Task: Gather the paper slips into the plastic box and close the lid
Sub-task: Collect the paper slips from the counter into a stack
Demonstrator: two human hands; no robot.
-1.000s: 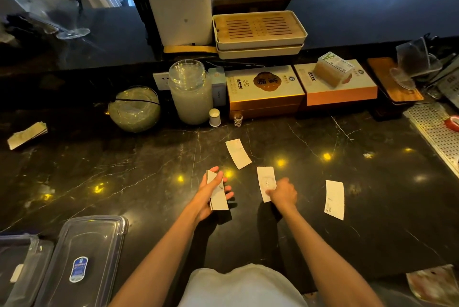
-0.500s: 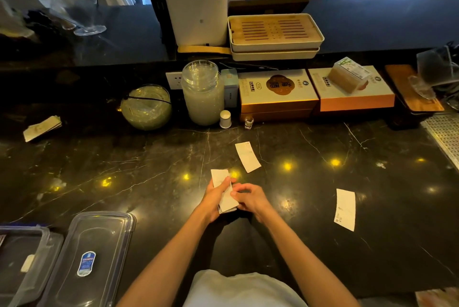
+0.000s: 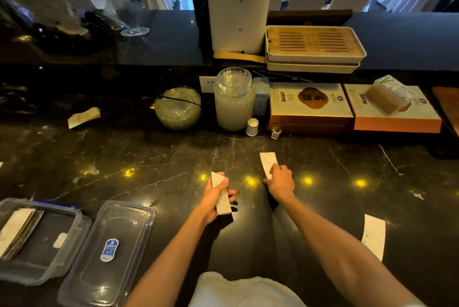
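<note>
My left hand is shut on a small stack of white paper slips held just above the black counter. To its right, my right hand presses its fingertips on the near end of a single slip that lies flat on the counter. Another slip lies at the right, near my right forearm. The clear plastic box stands open at the lower left with a stack of slips inside. Its clear lid, with a blue sticker, lies flat beside the box.
A folded wad of paper lies far left. Along the back stand a glass bowl, a tall glass jar, a small white cup, a tiny glass, two gift boxes and stacked trays.
My right hand took the middle slip, added it to the stack in my left hand, then reached forward onto the farther slip. The camera view shifted right.
</note>
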